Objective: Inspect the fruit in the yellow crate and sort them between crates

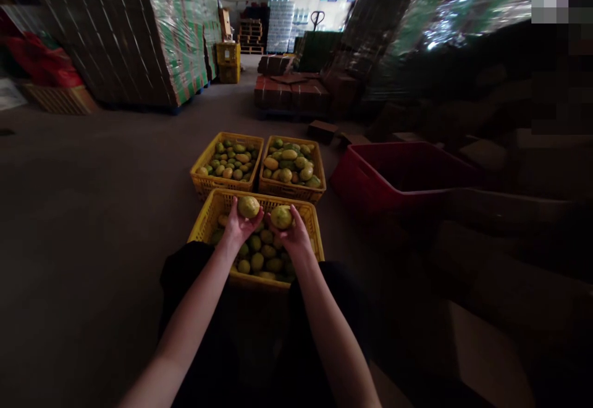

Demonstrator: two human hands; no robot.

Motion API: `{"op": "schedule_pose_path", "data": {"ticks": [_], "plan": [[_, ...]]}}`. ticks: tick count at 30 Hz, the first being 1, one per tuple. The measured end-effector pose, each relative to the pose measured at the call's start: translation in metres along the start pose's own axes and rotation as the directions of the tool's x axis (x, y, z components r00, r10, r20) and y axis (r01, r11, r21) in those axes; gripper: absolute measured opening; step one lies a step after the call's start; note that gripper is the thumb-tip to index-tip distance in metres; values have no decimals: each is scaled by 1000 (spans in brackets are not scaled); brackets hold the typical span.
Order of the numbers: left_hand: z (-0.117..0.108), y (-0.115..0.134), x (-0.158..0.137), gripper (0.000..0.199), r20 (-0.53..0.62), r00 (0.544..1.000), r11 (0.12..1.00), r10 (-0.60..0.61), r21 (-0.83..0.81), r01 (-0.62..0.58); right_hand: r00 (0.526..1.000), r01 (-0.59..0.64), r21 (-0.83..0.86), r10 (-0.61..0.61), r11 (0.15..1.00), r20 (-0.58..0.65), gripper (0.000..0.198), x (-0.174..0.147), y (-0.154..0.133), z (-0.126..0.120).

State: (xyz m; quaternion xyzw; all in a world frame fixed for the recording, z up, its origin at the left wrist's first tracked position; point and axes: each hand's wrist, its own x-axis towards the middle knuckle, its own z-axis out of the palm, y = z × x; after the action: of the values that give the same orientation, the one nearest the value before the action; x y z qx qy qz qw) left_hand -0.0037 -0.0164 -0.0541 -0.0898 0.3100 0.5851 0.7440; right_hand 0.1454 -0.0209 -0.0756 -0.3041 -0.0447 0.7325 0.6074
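Over the near yellow crate (pixel 204 225), my left hand (pixel 241 225) is closed round a yellow-green mango (pixel 249 206). Beside it, my right hand (pixel 293 235) grips a second mango (pixel 281 217), also yellow-green with darker marks. The two fruits are held up side by side, a small gap apart. Below my hands, several green and yellowish mangoes (pixel 257 262) lie in the near crate, partly hidden by my wrists. My knees are on either side of this crate.
Two more yellow crates of mangoes, a left one (pixel 222 187) and a right one (pixel 296 193), stand just beyond. A red bin (pixel 389 201) is to the right. Farther off are stacked red cartons (pixel 291 94) and a tall wrapped pallet (pixel 180 43) at left.
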Motion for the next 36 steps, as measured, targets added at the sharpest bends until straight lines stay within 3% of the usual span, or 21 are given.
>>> {"op": "schedule_pose_path", "data": {"ticks": [3, 6, 9, 11, 13, 15, 17, 19, 23, 30, 33, 36], "plan": [[1, 6, -5, 50, 52, 998, 1000, -28, 0, 29, 999, -1, 4, 2, 1000, -53, 8, -8, -6, 5], [-1, 10, -9, 37, 119, 993, 993, -20, 118, 6, 998, 18, -109, -24, 994, -56, 17, -15, -7, 6], [-7, 10, -9, 27, 175, 971, 920, 162, 330, -213, 963, 241, -373, -268, 896, -21, 45, -18, -2, -2], [-15, 10, -9, 45, 303, 886, 733, 351, 500, -461, 867, 452, -592, -483, 667, 118, 59, -19, 1, -9], [-23, 12, -10, 58, 513, 730, 393, 451, 620, -679, 744, 585, -732, -591, 350, 312, 61, -20, 3, -15], [-31, 13, -10, 60, 703, 564, 17, 433, 620, -785, 661, 629, -771, -591, 98, 463, 57, -21, 5, -20], [-37, 14, -9, 56, 810, 437, -253, 391, 551, -795, 616, 650, -759, -557, -41, 557, 55, -21, 8, -23], [-41, 13, -7, 55, 857, 370, -388, 358, 497, -776, 593, 661, -743, -531, -109, 606, 54, -21, 11, -27], [-44, 10, -5, 54, 886, 347, -456, 307, 457, -764, 561, 686, -711, -508, -157, 654, 53, -19, 16, -31], [-42, 0, -7, 52, 909, 326, -411, 260, 410, -814, 565, 700, -703, -504, -126, 653, 57, -18, 21, -29], [-38, 1, -9, 54, 899, 362, -346, 246, 430, -834, 593, 695, -717, -518, -55, 616, 59, -20, 24, -25], [-33, 7, -11, 55, 855, 437, -225, 278, 501, -836, 623, 711, -691, -571, 129, 534, 62, -24, 20, -17]]}}
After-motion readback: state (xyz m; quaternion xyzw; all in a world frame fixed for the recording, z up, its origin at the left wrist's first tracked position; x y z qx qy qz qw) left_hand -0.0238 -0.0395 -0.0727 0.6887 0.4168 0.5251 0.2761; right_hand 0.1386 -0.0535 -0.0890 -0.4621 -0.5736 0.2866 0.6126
